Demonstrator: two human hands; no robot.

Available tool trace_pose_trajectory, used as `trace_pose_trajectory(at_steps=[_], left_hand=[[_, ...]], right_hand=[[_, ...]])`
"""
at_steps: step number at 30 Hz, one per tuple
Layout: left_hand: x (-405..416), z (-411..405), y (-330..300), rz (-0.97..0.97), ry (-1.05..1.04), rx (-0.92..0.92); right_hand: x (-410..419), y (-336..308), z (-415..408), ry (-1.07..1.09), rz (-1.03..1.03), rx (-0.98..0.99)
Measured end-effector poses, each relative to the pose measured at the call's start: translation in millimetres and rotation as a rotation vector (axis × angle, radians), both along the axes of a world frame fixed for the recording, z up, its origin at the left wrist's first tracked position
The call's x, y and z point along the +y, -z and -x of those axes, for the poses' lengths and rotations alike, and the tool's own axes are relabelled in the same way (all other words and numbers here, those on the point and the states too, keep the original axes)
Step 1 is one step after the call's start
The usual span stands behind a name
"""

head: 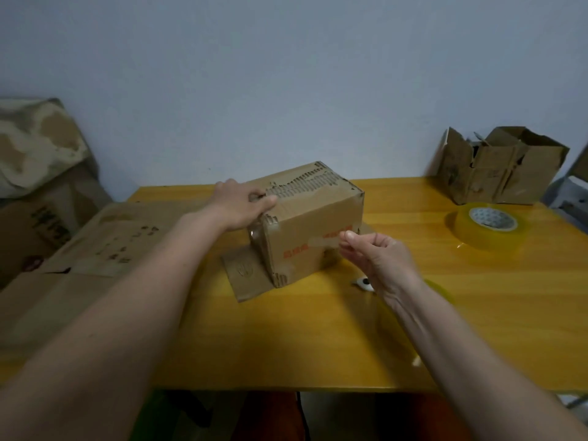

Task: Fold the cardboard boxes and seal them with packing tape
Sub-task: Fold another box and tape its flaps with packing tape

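Small object [363, 283] beside right wrist: too small to identify. Flat cardboard [63, 281] cut off at left edge. Red print [297, 249] on box blurred, unreadable.

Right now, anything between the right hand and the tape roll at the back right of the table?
Nothing visible. The right hand hovers by the box, pinching what looks like a clear strip, and only bare table lies between it and the tape roll. The left hand grips the box's top left edge, well clear.
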State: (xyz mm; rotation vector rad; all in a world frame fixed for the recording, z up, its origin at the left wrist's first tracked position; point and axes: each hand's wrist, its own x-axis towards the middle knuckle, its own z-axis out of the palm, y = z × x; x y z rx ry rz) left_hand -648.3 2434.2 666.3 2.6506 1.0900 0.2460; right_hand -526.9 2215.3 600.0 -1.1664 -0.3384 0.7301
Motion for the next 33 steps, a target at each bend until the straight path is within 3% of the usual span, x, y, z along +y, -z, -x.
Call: trace_pose_trajectory(at_steps=[6, 12, 15, 17, 19, 21, 26, 33], left_hand=[[-5, 0, -6, -0.127, 0.021, 0.003], [-10, 5, -19, 0.235, 0.109, -0.141], [-24, 10, -8, 0.319, 0.190, -0.162], [-31, 12, 3, 0.197, 0.201, -0.203], [-41, 14, 11, 0.195, 0.266, -0.293], [-48, 14, 19, 0.281, 0.363, -0.336], [-51, 25, 33, 0.236, 0.404, -0.357], [-50, 42, 43, 0.272, 0.396, -0.495]], right_hand=[[25, -8, -4, 0.098, 0.004, -0.073], [35, -26, -15, -0.014, 0.053, -0.151], [30, -48, -28, -0.089, 0.217, -0.301], [25, -64, -36, -0.190, 0.406, -0.437], [28, -76, -38, -0.231, 0.542, -0.505], [39, -82, -26, -0.209, 0.512, -0.516], [59, -57, 2, 0.005, 0.348, -0.631], [48, -6, -7, 0.045, 0.204, -0.986]])
